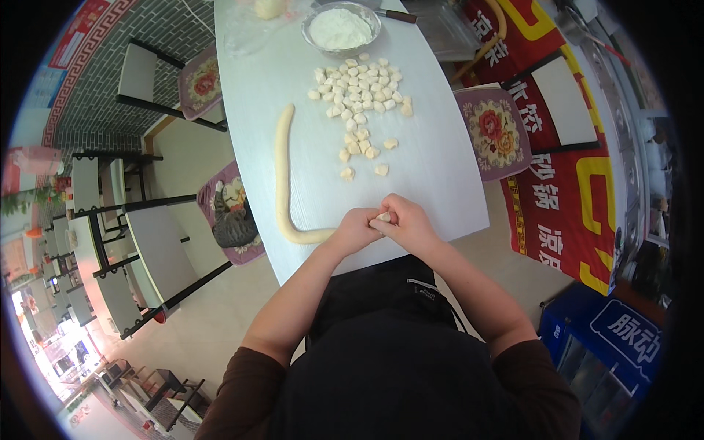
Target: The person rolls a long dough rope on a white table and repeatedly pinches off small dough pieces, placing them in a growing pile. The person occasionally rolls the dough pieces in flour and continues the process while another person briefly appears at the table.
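A long rope of dough [283, 176] lies on the white table [440, 181], bending near the front edge towards my left hand [356, 228]. That hand is closed around the rope's near end. Against it, the thumb and fingers of my right hand [412, 223] pinch the dough tip [383, 217] that pokes out. Whether the tip is still joined to the rope is hidden by my fingers. Beyond my hands lie several small cut dough pieces [363, 147], loosely spread, with a denser floured cluster [360, 85] farther back.
A metal bowl [344, 53] of white flour stands at the far end, beside a dark-handled utensil [399, 16]. Clear plastic [242, 38] and a dough lump [269, 7] lie far left. Cushioned chairs [492, 132] flank the table; a tabby cat [234, 224] rests on the left one.
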The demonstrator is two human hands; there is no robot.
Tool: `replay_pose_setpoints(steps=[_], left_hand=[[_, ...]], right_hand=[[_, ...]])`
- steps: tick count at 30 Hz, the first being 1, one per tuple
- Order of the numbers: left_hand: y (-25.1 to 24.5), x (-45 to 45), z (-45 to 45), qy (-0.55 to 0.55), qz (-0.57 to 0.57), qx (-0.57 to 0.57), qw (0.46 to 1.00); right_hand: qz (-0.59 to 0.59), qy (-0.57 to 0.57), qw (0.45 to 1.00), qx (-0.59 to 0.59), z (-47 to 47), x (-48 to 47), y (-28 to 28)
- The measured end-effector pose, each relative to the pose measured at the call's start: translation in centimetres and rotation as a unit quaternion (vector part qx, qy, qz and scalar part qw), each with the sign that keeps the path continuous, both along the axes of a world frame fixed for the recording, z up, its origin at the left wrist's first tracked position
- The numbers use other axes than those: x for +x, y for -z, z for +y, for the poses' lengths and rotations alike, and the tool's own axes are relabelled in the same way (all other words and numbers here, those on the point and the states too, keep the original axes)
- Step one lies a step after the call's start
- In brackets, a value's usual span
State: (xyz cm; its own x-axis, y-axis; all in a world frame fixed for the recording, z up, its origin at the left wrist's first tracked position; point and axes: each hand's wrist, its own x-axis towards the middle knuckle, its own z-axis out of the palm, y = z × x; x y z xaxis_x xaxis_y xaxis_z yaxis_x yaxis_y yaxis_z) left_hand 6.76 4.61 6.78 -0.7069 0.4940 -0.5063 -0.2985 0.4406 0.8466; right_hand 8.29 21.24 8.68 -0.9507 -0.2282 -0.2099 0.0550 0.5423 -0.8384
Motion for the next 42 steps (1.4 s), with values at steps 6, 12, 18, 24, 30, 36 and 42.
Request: replay_pose_setpoints(steps=[6, 12, 18, 24, 30, 36, 42], left_hand=[[-1.0, 0.6, -0.1, -0.009, 0.073, 0.009, 0.997], [-3.0, 1.4, -0.4, -0.042, 0.299, 0.018, 0.953], [-3.8, 2.4, -3.3, -0.126, 0.145, 0.046, 0.98], [-0.3, 1.8, -2.0, -0.029, 0.1, -0.019, 0.994], [0.6, 1.1, -1.8, -0.087, 0.081, 0.036, 0.992], [0.0, 0.1, -2.7, 0.023, -0.025, 0.029, 0.999], [-0.8, 0.6, -1.9, 0.008, 0.033, 0.034, 0.999]], right_hand=[[0.034, -0.008, 0.999, -0.007, -0.5, -0.3, -1.8], [0.13, 0.021, 0.984, -0.116, -0.9, 0.8, 0.0], [0.025, 0.187, 0.977, 0.105, 1.9, -0.9, 3.5], [0.102, 0.097, 0.989, -0.043, 0.0, -4.2, 4.3], [0.053, -0.026, 0.991, -0.123, -0.4, -0.9, 2.1], [0.036, -0.047, 0.998, -0.002, -1.2, -0.4, -0.1], [0.072, -0.041, 0.996, -0.02, -1.8, -0.1, -1.1]])
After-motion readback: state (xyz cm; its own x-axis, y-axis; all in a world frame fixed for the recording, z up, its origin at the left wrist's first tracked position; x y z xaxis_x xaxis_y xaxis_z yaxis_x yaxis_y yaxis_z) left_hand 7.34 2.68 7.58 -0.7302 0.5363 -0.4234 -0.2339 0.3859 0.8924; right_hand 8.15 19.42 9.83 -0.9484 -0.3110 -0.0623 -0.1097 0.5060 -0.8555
